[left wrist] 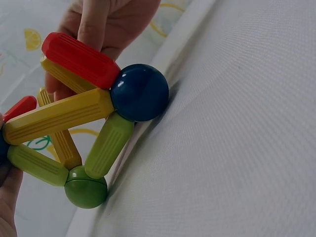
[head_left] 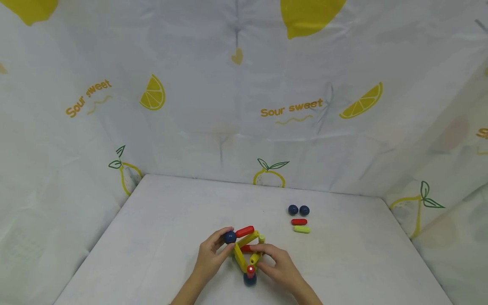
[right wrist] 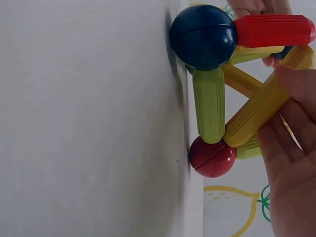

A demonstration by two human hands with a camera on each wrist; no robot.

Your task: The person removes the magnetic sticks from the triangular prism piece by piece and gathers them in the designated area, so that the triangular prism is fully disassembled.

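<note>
Both hands are on a frame of toy magnetic rods and balls at the table's front middle. My left hand (head_left: pixel 207 257) holds a dark blue ball (head_left: pixel 230 237) between thumb and fingers at the frame's left corner, with a red rod (head_left: pixel 245 231) beside it. My right hand (right wrist: pixel 296 173) pinches a yellow rod (right wrist: pixel 259 111), whose lower end meets a red ball (right wrist: pixel 212 157). Another blue ball (left wrist: pixel 140 93) sits at the near corner, joined to red, yellow and light green rods. A green ball (left wrist: pixel 86 187) forms a further lower corner.
Two loose blue balls (head_left: pixel 293 209) lie on the white table (head_left: pixel 171 212), right of and behind the frame. A red rod (head_left: pixel 299 222) and a light green rod (head_left: pixel 302 229) lie just in front of them. A lemon-print sheet (head_left: pixel 213 106) hangs behind the table.
</note>
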